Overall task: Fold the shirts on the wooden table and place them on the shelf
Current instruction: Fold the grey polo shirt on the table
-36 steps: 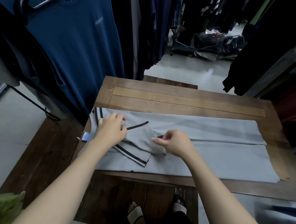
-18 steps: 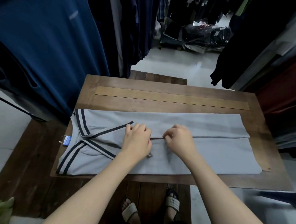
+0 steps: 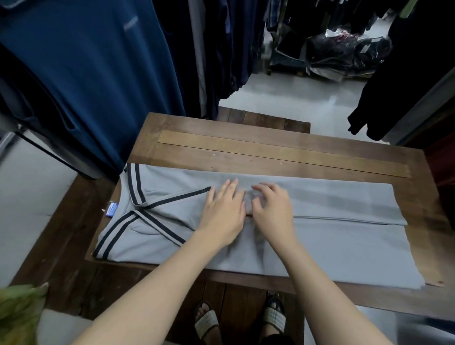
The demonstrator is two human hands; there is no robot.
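A grey polo shirt with dark-striped collar and sleeve trim lies flat along the wooden table, its sides folded in so the edges meet along the middle, collar to the left. My left hand rests flat on the shirt with straight fingers near the centre seam. Right beside it, my right hand presses the cloth with loosely bent fingers. A small blue tag sticks out at the collar. No shelf is in view.
Dark blue shirts hang on a rack at the left, close to the table's corner. More dark garments hang at the back and right. Bagged clothing sits on the floor beyond the table. My sandalled feet show under the near edge.
Both hands moved from the collar and sleeve area toward the shirt's middle. Their fingers went from pinching the folded edge to lying spread on the cloth.
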